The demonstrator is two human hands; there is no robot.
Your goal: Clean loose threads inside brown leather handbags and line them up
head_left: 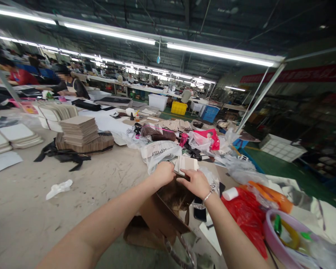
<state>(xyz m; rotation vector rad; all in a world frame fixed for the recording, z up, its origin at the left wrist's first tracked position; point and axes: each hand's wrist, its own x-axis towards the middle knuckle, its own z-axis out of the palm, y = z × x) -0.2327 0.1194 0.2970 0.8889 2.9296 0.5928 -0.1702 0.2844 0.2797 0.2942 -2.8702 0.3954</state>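
Observation:
A brown bag [162,213] stands open in front of me, its dark lining showing and its handles hanging toward me. My left hand [164,173] is at the bag's far rim, fingers closed on the edge. Just right of it my right hand [196,182] reaches over the opening, thumb and fingers apart, fingertips near the same rim. Whether they touch it is hard to tell. Behind both hands lie cream-coloured cards [188,164] and a white printed plastic bag [159,151].
Stacked brown boards [80,130] and black strips [64,155] lie left on the table [106,183]. A crumpled white scrap [58,188] is nearer. At right are a red plastic bag [245,213] and a purple basket [268,228]. A person [72,84] sits beyond, at left.

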